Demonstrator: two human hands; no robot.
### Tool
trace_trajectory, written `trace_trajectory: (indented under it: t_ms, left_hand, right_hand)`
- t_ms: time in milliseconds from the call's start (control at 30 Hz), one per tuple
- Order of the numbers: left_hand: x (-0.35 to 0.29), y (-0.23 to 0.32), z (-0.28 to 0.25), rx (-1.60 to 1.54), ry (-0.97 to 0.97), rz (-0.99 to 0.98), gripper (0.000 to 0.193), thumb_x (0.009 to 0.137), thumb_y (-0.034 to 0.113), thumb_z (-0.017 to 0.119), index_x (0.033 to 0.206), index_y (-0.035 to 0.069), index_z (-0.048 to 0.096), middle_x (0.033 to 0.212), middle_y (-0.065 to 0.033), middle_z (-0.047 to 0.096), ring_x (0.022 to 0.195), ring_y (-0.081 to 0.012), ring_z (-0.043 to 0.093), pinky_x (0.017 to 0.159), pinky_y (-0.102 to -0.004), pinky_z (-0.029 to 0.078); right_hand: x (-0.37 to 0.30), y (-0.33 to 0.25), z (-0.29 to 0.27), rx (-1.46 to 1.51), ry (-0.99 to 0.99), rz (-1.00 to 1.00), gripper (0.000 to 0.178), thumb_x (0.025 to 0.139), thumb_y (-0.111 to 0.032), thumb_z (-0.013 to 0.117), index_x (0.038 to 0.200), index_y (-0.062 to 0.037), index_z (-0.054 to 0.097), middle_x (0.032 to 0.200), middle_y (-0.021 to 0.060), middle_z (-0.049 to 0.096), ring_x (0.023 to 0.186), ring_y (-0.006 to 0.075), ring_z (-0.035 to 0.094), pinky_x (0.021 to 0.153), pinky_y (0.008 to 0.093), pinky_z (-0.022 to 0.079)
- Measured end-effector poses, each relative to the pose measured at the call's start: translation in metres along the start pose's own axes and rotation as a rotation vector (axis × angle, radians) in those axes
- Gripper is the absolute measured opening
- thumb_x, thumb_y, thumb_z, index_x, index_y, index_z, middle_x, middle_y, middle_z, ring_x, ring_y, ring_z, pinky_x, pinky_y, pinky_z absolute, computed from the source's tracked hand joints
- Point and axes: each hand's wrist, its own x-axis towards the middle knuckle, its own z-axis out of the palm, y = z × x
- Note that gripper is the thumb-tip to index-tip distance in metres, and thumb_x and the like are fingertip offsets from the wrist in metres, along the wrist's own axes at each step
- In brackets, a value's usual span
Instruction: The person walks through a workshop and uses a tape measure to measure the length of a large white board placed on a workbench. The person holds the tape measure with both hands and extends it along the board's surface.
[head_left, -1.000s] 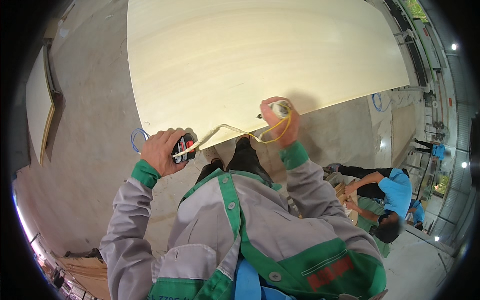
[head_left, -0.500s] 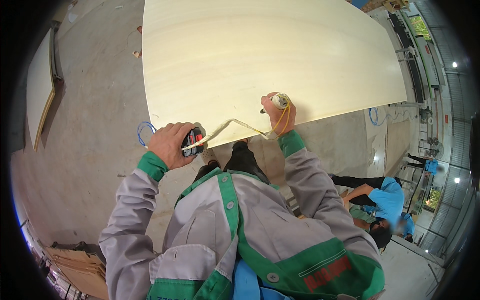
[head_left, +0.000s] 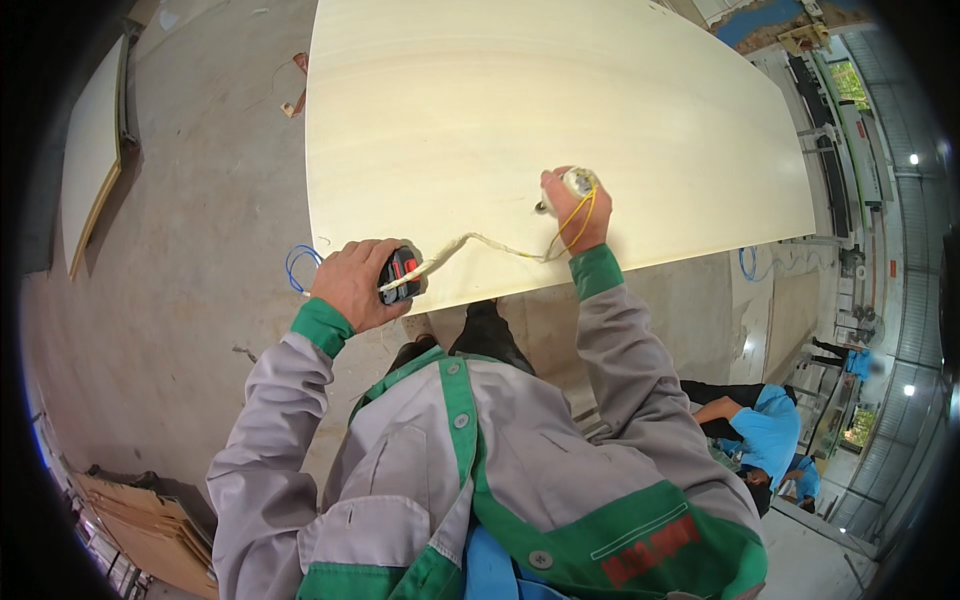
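My right hand [head_left: 582, 215] is closed round a small round-bodied tool wrapped in whitish tape [head_left: 580, 182], held over a large pale panel [head_left: 480, 120]. The tool's lower end is mostly hidden, so I cannot tell its exact kind or whether it touches the panel. Yellow wires loop from its top over my fingers. A whitish wrapped cable [head_left: 465, 240] runs from it to a black and red battery pack [head_left: 401, 275]. My left hand [head_left: 355, 285] grips that pack at the panel's near left corner.
Blue tubing [head_left: 298, 265] loops beside my left hand; another blue hose [head_left: 748, 262] hangs past the panel's right edge. A yellow-edged board [head_left: 92, 160] stands at the far left, and cardboard sheets [head_left: 145, 525] lie lower left. People in blue shirts [head_left: 772, 430] are at the right.
My right hand has moved a little farther out over the panel with the tool. My left hand and the battery pack have shifted slightly away from me too. The whole view has tilted slightly.
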Motion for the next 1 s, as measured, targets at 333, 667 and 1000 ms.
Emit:
trace_trajectory:
  t_ms: [333,667,1000]
  left_hand:
    - [-0.019,0.014,-0.005,0.001,0.017,-0.088,0.077,0.073,0.042,0.086,0.139,0.013,0.058,0.124,-0.0131,0.069,0.113,-0.0348,0.068,0.094,-0.0481,0.057]
    - [-0.036,0.025,-0.004,-0.005,0.094,-0.173,0.075,0.072,0.040,0.084,0.138,0.013,0.059,0.121,-0.0158,0.070,0.110,-0.0360,0.069,0.093,-0.0480,0.059]
    - [-0.045,0.034,0.004,0.015,0.138,-0.255,0.075,0.073,0.040,0.083,0.138,0.012,0.059,0.122,-0.0175,0.070,0.109,-0.0374,0.069,0.092,-0.0482,0.059]
  right_hand:
    - [0.002,-0.001,0.007,-0.029,-0.012,0.078,0.035,0.086,-0.032,0.087,0.097,-0.0012,0.074,0.086,0.0063,0.075,0.078,0.0159,0.070,0.073,0.0332,0.057]
    - [-0.016,-0.017,0.010,-0.066,0.063,0.018,0.034,0.088,-0.035,0.084,0.096,-0.0028,0.075,0.087,0.0074,0.075,0.079,0.0200,0.070,0.077,0.0348,0.057]
    - [-0.025,-0.023,0.008,-0.102,-0.067,0.109,0.040,0.088,-0.042,0.082,0.095,-0.0026,0.076,0.088,0.0102,0.077,0.082,0.0230,0.071,0.081,0.0389,0.057]
